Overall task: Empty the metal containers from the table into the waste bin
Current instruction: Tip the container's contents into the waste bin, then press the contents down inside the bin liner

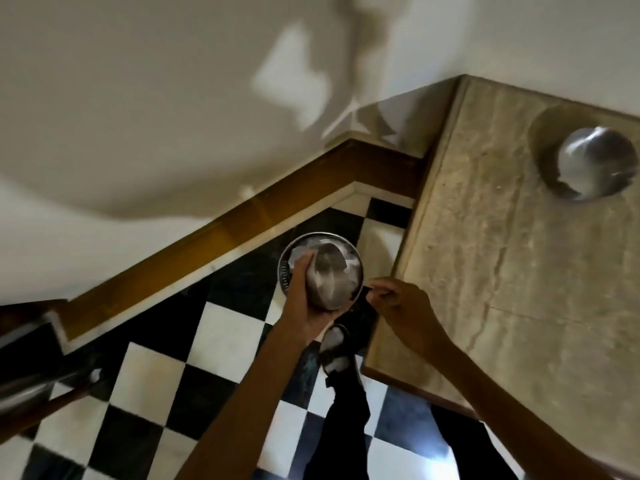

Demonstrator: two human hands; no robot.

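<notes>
My left hand (304, 296) grips a metal container (329, 275), tipped upside down over the round metal waste bin (285, 271) on the checkered floor. White scraps show inside the bin around the container. My right hand (398, 306) hovers just right of the bin, beside the table's edge, fingers curled and pinched on something small and dark that I cannot make out. A second metal container (595, 164) lies on its side at the far right of the stone table (502, 265).
The bin stands in the corner between the table's left edge and a wall with a brown skirting (207, 247). My foot in a sandal (334, 348) is on the floor below the bin. A metal rail (38, 386) crosses at the lower left.
</notes>
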